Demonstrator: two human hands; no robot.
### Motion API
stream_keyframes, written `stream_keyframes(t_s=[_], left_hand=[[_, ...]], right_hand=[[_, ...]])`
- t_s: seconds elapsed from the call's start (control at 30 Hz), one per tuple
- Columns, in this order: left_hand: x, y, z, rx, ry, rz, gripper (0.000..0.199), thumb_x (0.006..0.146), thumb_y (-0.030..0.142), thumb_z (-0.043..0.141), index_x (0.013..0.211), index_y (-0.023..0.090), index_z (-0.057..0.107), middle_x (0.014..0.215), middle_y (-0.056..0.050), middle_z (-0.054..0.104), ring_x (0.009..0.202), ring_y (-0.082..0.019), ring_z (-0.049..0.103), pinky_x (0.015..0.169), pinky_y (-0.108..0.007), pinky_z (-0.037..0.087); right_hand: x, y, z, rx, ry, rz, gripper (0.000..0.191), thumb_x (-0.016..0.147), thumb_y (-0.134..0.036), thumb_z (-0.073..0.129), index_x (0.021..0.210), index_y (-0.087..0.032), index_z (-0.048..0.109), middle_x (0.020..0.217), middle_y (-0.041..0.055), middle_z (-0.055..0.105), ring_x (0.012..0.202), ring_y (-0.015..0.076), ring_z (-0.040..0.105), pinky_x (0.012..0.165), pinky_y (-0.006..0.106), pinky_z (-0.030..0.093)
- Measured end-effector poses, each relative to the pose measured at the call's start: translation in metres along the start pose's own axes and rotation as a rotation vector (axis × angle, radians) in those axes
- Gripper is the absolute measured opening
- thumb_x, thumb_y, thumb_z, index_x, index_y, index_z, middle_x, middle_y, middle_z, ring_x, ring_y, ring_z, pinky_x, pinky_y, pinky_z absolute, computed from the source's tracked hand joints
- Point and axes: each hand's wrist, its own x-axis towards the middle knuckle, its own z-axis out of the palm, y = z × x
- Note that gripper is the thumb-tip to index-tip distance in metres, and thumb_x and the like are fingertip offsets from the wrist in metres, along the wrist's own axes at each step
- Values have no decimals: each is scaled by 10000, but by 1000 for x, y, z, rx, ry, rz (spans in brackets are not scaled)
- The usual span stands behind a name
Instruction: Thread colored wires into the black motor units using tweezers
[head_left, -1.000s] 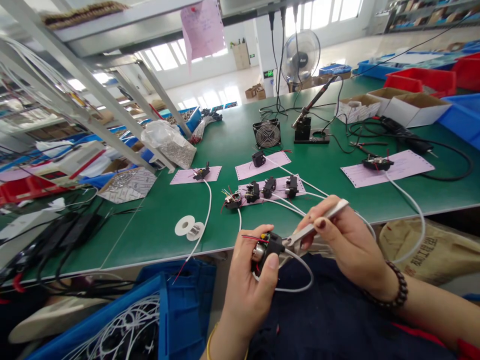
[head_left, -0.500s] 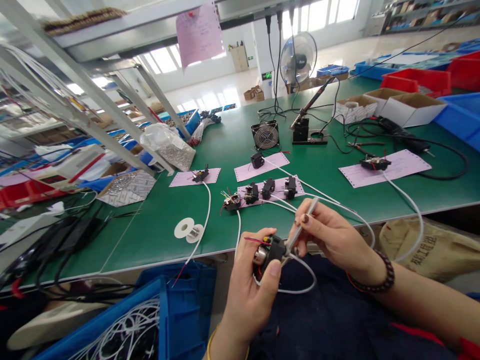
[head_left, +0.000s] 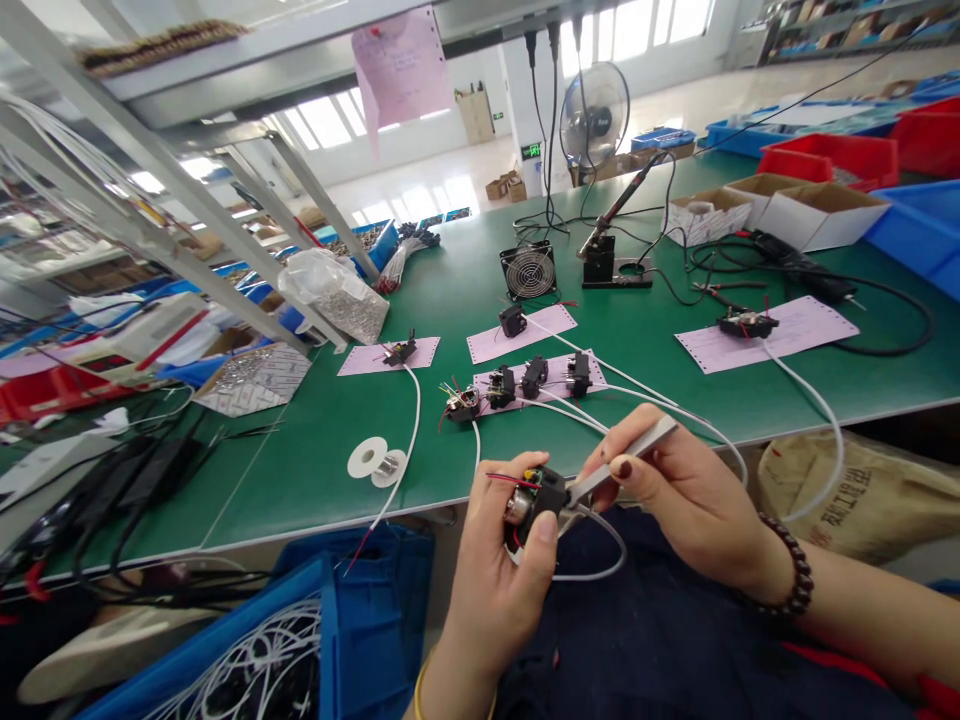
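Note:
My left hand (head_left: 499,570) is closed around a small black housing (head_left: 551,492) with a round metal part and a red wire on it. A white cable (head_left: 611,545) loops out of the housing below my fingers. Pinched in my right hand (head_left: 679,490) is a pair of grey metal tweezers (head_left: 626,460). Their tip meets the right side of the housing, near the cable's exit; exactly what the tip grips is too small to tell. Beyond my hands, several similar black units (head_left: 534,377) with white cables lie on pink paper slips (head_left: 491,345).
A solder spool (head_left: 369,457) lies left on the green bench (head_left: 300,470). At the back stand a small fan (head_left: 529,270) and a soldering iron (head_left: 626,200) in its holder. White boxes (head_left: 825,215) are at right. Below the bench edge, a blue crate (head_left: 375,610) holds cables.
My right hand has shifted slightly right and tilted the tweezers lower, so they lie flatter against the housing. My left hand keeps its hold on the housing, nearly still.

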Motion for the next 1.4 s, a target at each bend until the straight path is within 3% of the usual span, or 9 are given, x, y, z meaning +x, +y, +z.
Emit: stream_keyframes(t_s=[0.3, 0.43, 0.57, 0.7, 0.9, 1.13, 1.33, 1.4], left_hand=[[-3, -3, 4, 21, 2, -38, 376, 1062, 421, 590, 1390, 249, 660, 1292, -88, 657, 1104, -251, 665, 976, -368, 511], [-5, -3, 6, -49, -18, -48, 389, 1073, 463, 580, 1383, 243, 667, 1285, -89, 656, 1138, -259, 650, 991, -366, 496], [-6, -5, 5, -150, -79, 47, 410, 1081, 506, 570, 1403, 270, 660, 1223, -65, 645, 1109, -240, 622, 976, -335, 485], [-3, -6, 4, -218, -91, 75, 423, 1083, 557, 554, 1406, 305, 659, 1196, -44, 629, 1073, -219, 602, 940, -302, 483], [-2, -5, 2, -106, -43, -2, 379, 1100, 468, 546, 1427, 298, 635, 1305, -60, 632, 1166, -243, 611, 997, -326, 468], [-3, -7, 2, -12, -38, 25, 364, 1084, 407, 574, 1431, 304, 619, 1246, -47, 618, 1061, -209, 640, 933, -306, 494], [-2, -7, 4, 54, -18, -11, 361, 1078, 409, 583, 1410, 277, 638, 1294, -72, 641, 1136, -234, 653, 978, -333, 506], [-4, -6, 5, 37, -26, -13, 373, 1078, 422, 573, 1405, 257, 642, 1292, -86, 644, 1130, -244, 658, 972, -348, 514]], right_hand=[[-6, 1, 2, -405, 29, -237, 113, 1128, -339, 597, 1092, -242, 641, 945, 40, 770, 752, 150, 752, 705, 231, 609], [0, 5, 2, 17, 25, 42, 255, 1114, -453, 642, 1002, -225, 618, 838, 5, 761, 671, 118, 739, 659, 192, 611], [11, 15, 2, 482, 0, 333, 443, 973, -578, 812, 915, -203, 584, 768, 2, 781, 558, 98, 713, 555, 149, 574], [17, 17, 1, 624, -27, 427, 457, 937, -557, 859, 901, -193, 585, 748, 10, 791, 519, 93, 709, 517, 129, 552], [6, -2, -5, 238, 54, 121, 293, 1083, -488, 696, 989, -226, 606, 855, 6, 790, 671, 112, 747, 658, 187, 628], [-6, -4, -3, -329, -18, -140, 78, 1151, -333, 555, 1131, -272, 598, 971, 13, 747, 744, 133, 753, 697, 221, 610], [-11, -3, 2, -512, -22, -353, 63, 1142, -308, 554, 1140, -253, 585, 980, 49, 790, 831, 187, 787, 757, 263, 613], [-12, 0, 3, -434, 0, -292, 77, 1144, -314, 562, 1126, -248, 596, 955, 45, 793, 793, 174, 780, 734, 253, 613]])
